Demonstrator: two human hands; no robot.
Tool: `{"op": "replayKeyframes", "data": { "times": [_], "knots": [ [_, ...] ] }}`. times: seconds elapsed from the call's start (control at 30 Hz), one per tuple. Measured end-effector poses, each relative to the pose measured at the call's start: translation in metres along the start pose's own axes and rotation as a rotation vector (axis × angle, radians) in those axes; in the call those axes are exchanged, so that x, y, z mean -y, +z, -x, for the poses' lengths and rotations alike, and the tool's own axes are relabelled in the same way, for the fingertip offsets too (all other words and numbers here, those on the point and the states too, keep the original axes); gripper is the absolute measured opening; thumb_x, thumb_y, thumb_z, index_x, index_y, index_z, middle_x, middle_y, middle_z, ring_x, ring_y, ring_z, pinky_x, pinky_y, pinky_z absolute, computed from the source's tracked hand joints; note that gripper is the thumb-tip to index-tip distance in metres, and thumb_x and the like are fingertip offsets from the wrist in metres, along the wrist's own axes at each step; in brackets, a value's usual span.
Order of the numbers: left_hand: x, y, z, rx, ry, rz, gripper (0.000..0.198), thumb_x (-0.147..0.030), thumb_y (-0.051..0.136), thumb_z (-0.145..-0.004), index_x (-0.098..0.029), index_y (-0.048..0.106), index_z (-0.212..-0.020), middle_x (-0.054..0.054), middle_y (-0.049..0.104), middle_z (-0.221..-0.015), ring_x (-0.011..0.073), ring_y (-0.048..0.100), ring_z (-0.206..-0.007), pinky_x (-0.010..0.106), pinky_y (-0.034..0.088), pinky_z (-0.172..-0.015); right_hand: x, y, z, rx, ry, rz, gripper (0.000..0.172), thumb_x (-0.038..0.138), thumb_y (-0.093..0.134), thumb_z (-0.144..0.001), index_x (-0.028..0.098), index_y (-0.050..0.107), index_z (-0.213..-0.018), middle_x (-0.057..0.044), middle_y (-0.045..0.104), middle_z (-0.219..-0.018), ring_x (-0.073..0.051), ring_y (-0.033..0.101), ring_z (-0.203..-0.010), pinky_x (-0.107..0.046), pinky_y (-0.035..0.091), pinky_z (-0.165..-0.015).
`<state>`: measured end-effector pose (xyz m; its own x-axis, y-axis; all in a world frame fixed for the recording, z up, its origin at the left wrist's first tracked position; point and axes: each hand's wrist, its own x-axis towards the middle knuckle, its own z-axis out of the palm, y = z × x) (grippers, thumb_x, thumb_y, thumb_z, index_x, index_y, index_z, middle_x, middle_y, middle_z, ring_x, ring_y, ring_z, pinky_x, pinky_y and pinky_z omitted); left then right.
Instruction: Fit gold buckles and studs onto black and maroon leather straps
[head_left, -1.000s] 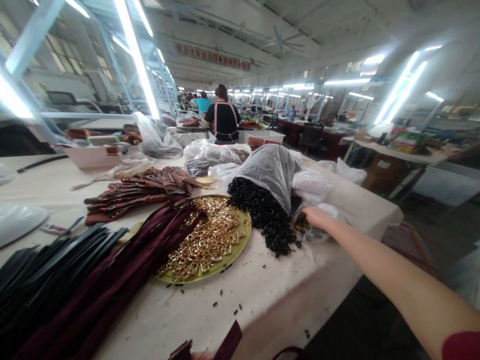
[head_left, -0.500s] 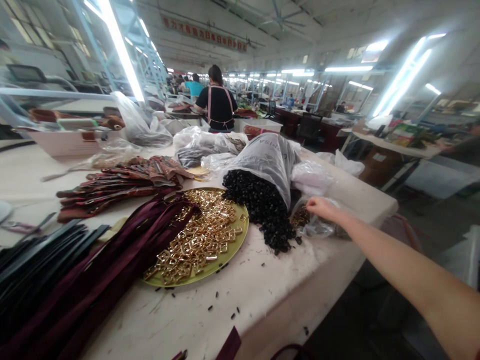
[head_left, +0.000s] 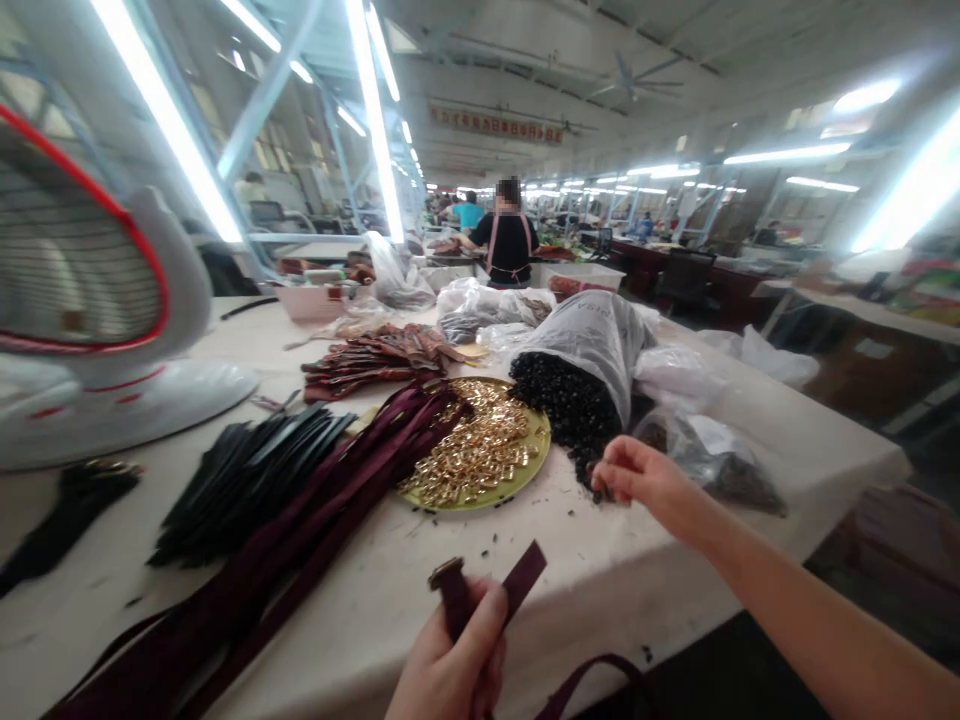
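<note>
My left hand (head_left: pixel 461 650) is closed round a maroon strap (head_left: pixel 525 578), whose free end sticks out to the right. A gold metal buckle (head_left: pixel 447 572) sits on the strap's folded end above the fingers. My right hand (head_left: pixel 634 475) hovers by the front edge of the heap of small black pieces (head_left: pixel 566 400), thumb and fingers pinched. Whatever those fingertips hold is too small to make out. Left of the heap, a yellow-green round tray (head_left: pixel 541 455) carries many gold buckles (head_left: pixel 480 445). More maroon straps (head_left: pixel 337 500) lie across the tray's left edge.
The black pieces spill from a grey plastic bag (head_left: pixel 592 325). A clear bag (head_left: pixel 705 455) of small parts lies at right. Black strips (head_left: pixel 247 480), patterned strips (head_left: pixel 375 360) and a white fan (head_left: pixel 142 330) occupy the left. A person (head_left: pixel 511 240) works beyond the table.
My right hand has moved from the clear bag to the front of the black heap. My left hand has come into view with the strap. The view has turned left, showing the fan.
</note>
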<state>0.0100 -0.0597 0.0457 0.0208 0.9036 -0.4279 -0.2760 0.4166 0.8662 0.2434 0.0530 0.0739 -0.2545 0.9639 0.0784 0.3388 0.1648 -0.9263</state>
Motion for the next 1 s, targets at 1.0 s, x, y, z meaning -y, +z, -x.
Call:
{"op": "replayKeyframes", "data": {
  "times": [1.0],
  "knots": [
    [0.003, -0.026, 0.016, -0.006, -0.065, 0.572, 0.023, -0.035, 0.052, -0.080, -0.017, 0.043, -0.069, -0.011, 0.031, -0.041, 0.0029, 0.018, -0.034, 0.018, 0.021, -0.038, 0.026, 0.148, 0.050, -0.042, -0.746, 0.440, 0.038, 0.009, 0.042, -0.086, 0.022, 0.049, -0.121, -0.010, 0.061, -0.100, -0.019, 0.059, -0.090, -0.032, 0.050, -0.075]
  ]
}}
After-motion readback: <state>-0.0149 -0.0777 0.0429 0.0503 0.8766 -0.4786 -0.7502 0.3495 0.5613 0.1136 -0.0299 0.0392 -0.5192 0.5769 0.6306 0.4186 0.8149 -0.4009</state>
